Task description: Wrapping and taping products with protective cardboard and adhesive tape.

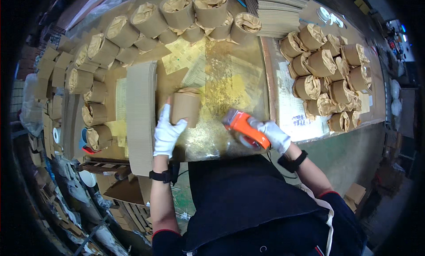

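Note:
My left hand [167, 134], in a white glove, grips the lower left side of a brown cardboard roll [186, 107]. Its index finger lies along the roll's left edge and the thumb crosses the near side; the other fingers are partly hidden. Crumpled brown paper [189, 91] shows at the roll's far end. In my right hand [275, 135], also gloved in white, is an orange tape dispenser [249, 128], held a little to the right of the roll and apart from it. The fingers wrap around its right end.
Left of the roll lies a long stack of corrugated cardboard strips [141, 110]. Paper-stuffed cardboard rolls [176, 13] curve around the table's far and left sides. More rolls [322, 63] crowd the right table. Flat cardboard sheets [279, 12] are piled at the back.

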`<control>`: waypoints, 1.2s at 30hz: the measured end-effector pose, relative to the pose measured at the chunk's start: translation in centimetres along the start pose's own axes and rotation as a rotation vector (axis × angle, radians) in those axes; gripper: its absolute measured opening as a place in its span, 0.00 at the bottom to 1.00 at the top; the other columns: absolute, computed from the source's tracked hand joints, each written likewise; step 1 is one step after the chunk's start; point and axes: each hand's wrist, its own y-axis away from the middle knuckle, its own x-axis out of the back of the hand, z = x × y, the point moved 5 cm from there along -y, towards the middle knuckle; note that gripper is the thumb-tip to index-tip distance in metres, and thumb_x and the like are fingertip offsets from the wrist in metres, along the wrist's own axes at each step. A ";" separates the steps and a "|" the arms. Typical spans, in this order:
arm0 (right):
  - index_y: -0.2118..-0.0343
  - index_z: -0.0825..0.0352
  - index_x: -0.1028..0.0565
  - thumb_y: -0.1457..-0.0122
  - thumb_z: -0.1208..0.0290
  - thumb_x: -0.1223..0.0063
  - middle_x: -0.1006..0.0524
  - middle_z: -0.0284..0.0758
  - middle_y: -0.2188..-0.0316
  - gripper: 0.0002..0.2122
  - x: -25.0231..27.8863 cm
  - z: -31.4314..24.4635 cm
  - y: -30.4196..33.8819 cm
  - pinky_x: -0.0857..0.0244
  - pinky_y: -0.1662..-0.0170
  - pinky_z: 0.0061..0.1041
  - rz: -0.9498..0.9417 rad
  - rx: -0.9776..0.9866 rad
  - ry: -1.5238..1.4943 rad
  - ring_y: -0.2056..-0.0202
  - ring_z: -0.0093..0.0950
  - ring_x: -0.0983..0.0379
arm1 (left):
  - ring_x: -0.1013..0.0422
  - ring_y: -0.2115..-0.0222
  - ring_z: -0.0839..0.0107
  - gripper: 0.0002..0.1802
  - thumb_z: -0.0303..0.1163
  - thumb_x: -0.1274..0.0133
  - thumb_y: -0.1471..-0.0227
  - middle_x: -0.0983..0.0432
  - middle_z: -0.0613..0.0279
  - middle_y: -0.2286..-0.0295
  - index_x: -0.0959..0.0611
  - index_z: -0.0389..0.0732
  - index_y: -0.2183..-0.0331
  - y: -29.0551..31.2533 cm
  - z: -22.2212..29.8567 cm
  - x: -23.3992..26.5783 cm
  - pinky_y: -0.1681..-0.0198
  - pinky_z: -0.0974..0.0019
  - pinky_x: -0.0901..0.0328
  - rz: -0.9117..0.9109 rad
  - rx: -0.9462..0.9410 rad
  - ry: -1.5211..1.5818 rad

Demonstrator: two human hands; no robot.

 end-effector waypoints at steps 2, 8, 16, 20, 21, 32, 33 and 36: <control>0.50 0.64 0.26 0.35 0.47 0.54 0.22 0.28 0.81 0.24 -1.6 -1.6 0.5 0.29 0.70 0.24 0.133 -0.134 -0.742 0.76 0.25 0.23 | 0.29 0.51 0.48 0.49 0.45 0.34 0.61 0.33 0.45 0.45 0.35 0.52 0.38 0.7 2.2 -2.1 0.51 0.54 0.30 0.117 -0.178 -0.232; 0.44 0.64 0.32 0.31 0.62 0.60 0.25 0.34 0.64 0.17 -2.6 1.6 -2.9 0.31 0.67 0.21 -0.359 0.236 -1.303 0.70 0.21 0.29 | 0.31 0.54 0.47 0.49 0.44 0.33 0.67 0.37 0.51 0.43 0.32 0.54 0.40 2.4 6.7 -6.0 0.53 0.50 0.32 0.089 -0.381 -0.464; 0.41 0.66 0.37 0.31 0.70 0.62 0.28 0.40 0.49 0.17 -2.3 1.9 -5.1 0.29 0.47 0.31 -0.060 0.522 -0.495 0.52 0.31 0.27 | 0.35 0.53 0.48 0.45 0.44 0.35 0.67 0.35 0.51 0.45 0.29 0.44 0.45 3.5 7.5 -7.1 0.49 0.49 0.37 0.109 -0.406 -0.312; 0.46 0.68 0.34 0.29 0.62 0.68 0.25 0.40 0.59 0.17 -4.3 0.0 -12.7 0.26 0.56 0.32 -0.162 0.259 -1.320 0.60 0.31 0.26 | 0.35 0.54 0.48 0.36 0.44 0.35 0.67 0.33 0.51 0.51 0.24 0.42 0.53 3.4 7.5 -7.4 0.50 0.48 0.37 0.072 -0.397 -0.268; 0.49 0.68 0.33 0.29 0.62 0.67 0.26 0.39 0.62 0.16 -4.7 -1.3 -13.1 0.27 0.59 0.31 -0.106 0.381 -1.032 0.62 0.29 0.27 | 0.35 0.54 0.48 0.33 0.44 0.35 0.66 0.32 0.51 0.53 0.23 0.42 0.55 3.4 7.0 -7.5 0.51 0.47 0.36 0.063 -0.380 -0.288; 0.50 0.66 0.35 0.32 0.71 0.59 0.30 0.33 0.61 0.10 -8.7 -8.9 -11.3 0.30 0.57 0.28 -0.235 0.413 -0.965 0.62 0.25 0.30 | 0.36 0.52 0.47 0.29 0.45 0.35 0.65 0.28 0.52 0.57 0.20 0.45 0.58 4.6 5.0 -8.9 0.51 0.46 0.38 0.120 -0.448 -0.268; 0.48 0.65 0.35 0.32 0.70 0.60 0.30 0.34 0.59 0.12 -7.9 -7.8 -11.9 0.30 0.55 0.29 -0.184 0.468 -0.758 0.60 0.26 0.30 | 0.36 0.52 0.47 0.28 0.44 0.36 0.65 0.28 0.51 0.56 0.20 0.45 0.58 4.6 4.6 -8.9 0.50 0.46 0.37 0.109 -0.391 -0.240; 0.42 0.64 0.37 0.31 0.69 0.60 0.29 0.37 0.51 0.16 -4.4 -4.4 -13.2 0.30 0.49 0.32 -0.045 0.663 -0.048 0.52 0.28 0.29 | 0.34 0.54 0.46 0.24 0.41 0.37 0.63 0.28 0.51 0.55 0.19 0.45 0.60 4.1 6.8 -7.7 0.51 0.48 0.36 0.054 -0.324 -0.195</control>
